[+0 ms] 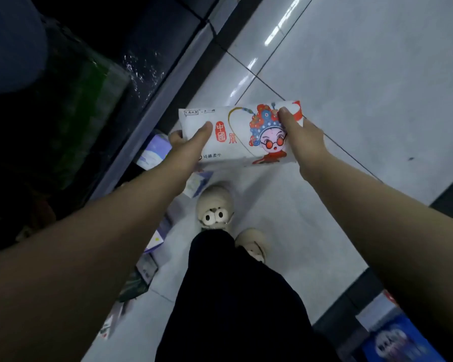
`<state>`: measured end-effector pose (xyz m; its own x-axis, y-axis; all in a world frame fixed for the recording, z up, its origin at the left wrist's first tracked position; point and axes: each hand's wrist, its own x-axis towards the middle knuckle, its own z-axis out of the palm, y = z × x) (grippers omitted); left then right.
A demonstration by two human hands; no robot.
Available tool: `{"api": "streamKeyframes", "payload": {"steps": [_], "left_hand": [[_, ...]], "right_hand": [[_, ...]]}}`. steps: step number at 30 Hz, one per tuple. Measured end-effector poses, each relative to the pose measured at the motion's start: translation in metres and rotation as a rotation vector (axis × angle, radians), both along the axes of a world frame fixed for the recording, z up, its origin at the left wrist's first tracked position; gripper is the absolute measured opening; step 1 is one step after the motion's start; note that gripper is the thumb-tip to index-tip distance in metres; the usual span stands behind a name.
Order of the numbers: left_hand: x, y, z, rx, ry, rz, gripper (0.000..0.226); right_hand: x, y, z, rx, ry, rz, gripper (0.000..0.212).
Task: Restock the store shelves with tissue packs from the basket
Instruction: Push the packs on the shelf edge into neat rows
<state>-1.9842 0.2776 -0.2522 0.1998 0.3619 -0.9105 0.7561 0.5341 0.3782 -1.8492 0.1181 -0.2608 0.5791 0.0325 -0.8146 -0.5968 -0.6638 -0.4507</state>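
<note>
L hand [187, 146] and R hand [302, 138] both grip a white plastic tissue pack w/ a cartoon opera-face print [236, 135], one per end, above the pale tiled floor [364, 100].

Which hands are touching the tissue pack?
Touching, both. Head view: left hand and right hand each pinch an end of the tissue pack, thumbs on top.

Under the tissue pack [242, 150] the fingers of the left hand [187, 148] and the right hand [305, 142] lie mostly hidden, with the thumbs on top. The print at its upper left corner is too small to read. The shelf [71, 121] at left is dark (its goods cannot be told). A blue pack [395, 340] at lower right is blurred and cut by the edge.
</note>
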Motion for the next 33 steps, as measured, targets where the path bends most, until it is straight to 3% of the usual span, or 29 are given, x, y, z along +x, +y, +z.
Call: {"api": "streamKeyframes", "payload": {"steps": [1, 2, 4, 5, 14, 17, 25, 29, 33], "left_hand": [[-0.003, -0.002, 0.023, 0.026, -0.014, -0.02, 0.069], [-0.006, -0.005, 0.048, 0.044, -0.033, -0.025, 0.073], [-0.013, -0.01, 0.102, 0.053, -0.054, -0.035, 0.085], [-0.016, -0.013, 0.129, 0.064, -0.065, -0.052, 0.087], [-0.013, -0.051, 0.364, 0.141, -0.249, -0.156, 0.082], [-0.008, -0.064, 0.426, 0.133, -0.323, -0.2, 0.091], [0.015, -0.1, 0.551, 0.149, -0.516, -0.454, 0.07], [0.025, -0.113, 0.596, 0.132, -0.622, -0.605, 0.043], [0.035, -0.127, 0.633, 0.132, -0.716, -0.792, 0.023]], "right_hand": [[-0.001, -0.004, 0.023, 0.007, 0.018, -0.024, 0.088], [-0.004, -0.008, 0.047, 0.047, 0.049, -0.06, 0.081], [-0.009, -0.018, 0.095, 0.12, 0.092, -0.115, 0.046], [-0.009, -0.024, 0.121, 0.139, 0.097, -0.118, 0.039], [-0.029, -0.074, 0.352, 0.316, -0.011, -0.221, 0.052], [-0.034, -0.095, 0.413, 0.382, -0.07, -0.263, 0.054], [-0.055, -0.151, 0.544, 0.453, -0.298, -0.448, 0.044], [-0.077, -0.172, 0.594, 0.464, -0.4, -0.559, 0.042], [-0.108, -0.189, 0.635, 0.469, -0.521, -0.705, 0.023]]}}
